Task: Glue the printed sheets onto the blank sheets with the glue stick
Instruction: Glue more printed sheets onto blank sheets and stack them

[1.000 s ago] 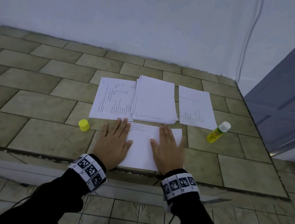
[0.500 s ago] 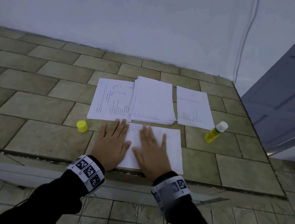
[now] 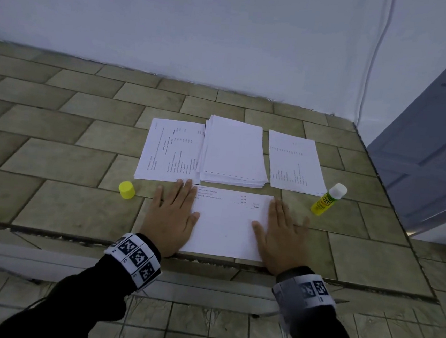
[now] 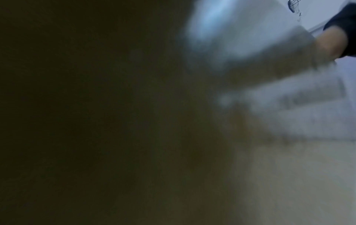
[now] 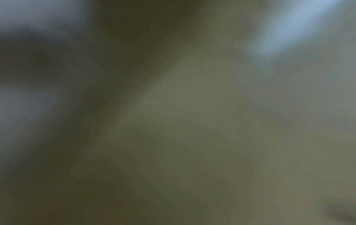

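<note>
**A:** The printed sheet [image 3: 228, 220] lies at the near edge of the tiled counter [image 3: 51, 202]. From the head camera, why are both hands on it?

**B:** The left hand [image 3: 173, 213] and right hand [image 3: 280, 236] lie flat, fingers straight, holding nothing. I think they press it down so it sticks. The glue stick [image 3: 328, 199] lies to the right, its yellow cap [image 3: 126, 189] to the left.

**A:** And the wrist cameras?

**B:** Both are dark and blurry. I cannot tell anything there.
</note>
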`<state>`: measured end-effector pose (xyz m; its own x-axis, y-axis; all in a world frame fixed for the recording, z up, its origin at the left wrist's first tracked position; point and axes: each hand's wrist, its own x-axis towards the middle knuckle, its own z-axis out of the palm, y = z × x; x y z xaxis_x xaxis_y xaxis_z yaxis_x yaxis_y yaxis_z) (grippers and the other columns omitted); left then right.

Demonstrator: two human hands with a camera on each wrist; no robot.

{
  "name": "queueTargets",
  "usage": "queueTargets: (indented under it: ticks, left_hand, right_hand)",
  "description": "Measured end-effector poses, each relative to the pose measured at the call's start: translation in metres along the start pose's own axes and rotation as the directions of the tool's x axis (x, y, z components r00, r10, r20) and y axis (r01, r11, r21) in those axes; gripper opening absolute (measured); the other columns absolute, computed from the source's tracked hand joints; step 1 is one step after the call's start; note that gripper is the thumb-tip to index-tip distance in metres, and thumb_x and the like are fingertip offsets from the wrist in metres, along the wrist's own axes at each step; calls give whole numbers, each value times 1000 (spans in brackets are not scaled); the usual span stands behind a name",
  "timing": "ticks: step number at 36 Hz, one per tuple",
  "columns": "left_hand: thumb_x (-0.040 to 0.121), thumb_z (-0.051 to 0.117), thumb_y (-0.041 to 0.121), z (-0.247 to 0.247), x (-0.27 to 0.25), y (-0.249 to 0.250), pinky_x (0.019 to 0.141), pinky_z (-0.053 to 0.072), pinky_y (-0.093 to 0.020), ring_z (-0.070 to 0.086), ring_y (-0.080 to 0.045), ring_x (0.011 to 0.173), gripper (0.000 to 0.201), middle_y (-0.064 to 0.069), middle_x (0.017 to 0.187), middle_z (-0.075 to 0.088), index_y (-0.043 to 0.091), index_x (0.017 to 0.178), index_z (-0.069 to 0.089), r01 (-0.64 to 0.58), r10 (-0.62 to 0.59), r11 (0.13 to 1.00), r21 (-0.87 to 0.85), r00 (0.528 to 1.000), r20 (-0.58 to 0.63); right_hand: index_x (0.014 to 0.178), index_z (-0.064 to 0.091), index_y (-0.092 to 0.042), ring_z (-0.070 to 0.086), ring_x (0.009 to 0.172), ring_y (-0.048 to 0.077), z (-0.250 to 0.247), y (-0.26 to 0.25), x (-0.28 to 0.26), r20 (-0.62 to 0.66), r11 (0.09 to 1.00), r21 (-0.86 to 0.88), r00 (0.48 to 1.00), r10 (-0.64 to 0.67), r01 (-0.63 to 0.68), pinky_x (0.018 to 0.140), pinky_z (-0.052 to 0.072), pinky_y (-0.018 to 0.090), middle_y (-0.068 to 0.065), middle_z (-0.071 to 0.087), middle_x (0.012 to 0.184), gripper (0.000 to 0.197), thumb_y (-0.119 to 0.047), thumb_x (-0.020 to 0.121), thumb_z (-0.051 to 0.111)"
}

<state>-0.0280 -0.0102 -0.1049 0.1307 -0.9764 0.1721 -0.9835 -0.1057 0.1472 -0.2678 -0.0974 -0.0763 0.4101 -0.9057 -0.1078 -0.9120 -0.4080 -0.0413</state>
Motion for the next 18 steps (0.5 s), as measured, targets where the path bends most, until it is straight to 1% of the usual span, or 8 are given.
queueTargets:
  ticks: [2,5,8,10,12,14,16,18]
  left_hand:
    - [96,27,41,0,1,-1,105,35,-61,45,-32,136,62,-12,147,47,3,139,50,2,-2,1000,-4,1000,6]
    - [97,26,43,1,1,-1,106,34,-61,44,-32,136,63,-12,148,46,3,140,50,2,-2,1000,-7,1000,15]
    - [102,11,47,1,-1,-2,108,34,-61,42,-32,138,69,-12,149,45,4,141,48,1,-1,1000,-22,1000,26]
    - [103,7,47,1,-2,-2,107,35,-61,43,-32,137,71,-12,149,45,4,141,49,-5,5,1000,-18,1000,28]
    - [101,17,44,2,-1,-2,110,30,-58,44,-32,137,65,-12,148,46,4,140,49,-10,10,1000,-13,1000,17]
    - [97,24,43,3,1,-2,111,24,-56,44,-32,137,63,-12,148,46,4,140,49,-8,8,1000,-6,1000,15]
    - [97,25,43,2,2,-1,110,30,-58,43,-31,137,63,-12,149,45,4,141,48,0,0,1000,4,1000,25]
    - [97,24,43,0,1,-1,108,32,-60,41,-31,138,64,-11,150,44,4,142,47,8,-8,1000,-1,999,42]
  right_hand:
    - [154,-1,-12,3,150,18,-3,-15,2,-5,999,36,1000,19,-19,115,-4,59,3,1,163,97,-66,76,-21]
    - [153,-10,-15,-7,149,16,-6,-49,4,-5,987,89,991,-134,134,113,-14,54,2,-10,162,95,-68,76,-25]
    - [154,-6,-16,-11,148,14,-3,-82,6,7,937,140,945,-326,322,115,-14,52,0,-9,162,89,-61,78,-20]
    - [154,0,-15,-8,149,12,4,-90,10,14,921,147,931,-366,360,115,-14,52,-1,-4,163,89,-65,83,-17]
    - [155,6,-15,-3,149,12,12,-87,15,-15,923,130,931,-364,363,113,-16,52,-1,2,163,91,-66,84,-19]
    - [155,7,-16,0,149,12,13,-76,16,-27,940,103,946,-324,325,113,-16,51,-2,4,163,99,-67,77,-28]
    - [155,3,-17,-3,149,9,10,-59,17,-11,967,69,969,-245,245,115,-14,51,-4,1,163,101,-66,73,-31]
    - [155,0,-19,-5,148,7,5,-36,17,7,986,60,988,-156,155,116,-11,51,-7,-3,163,95,-66,76,-25]
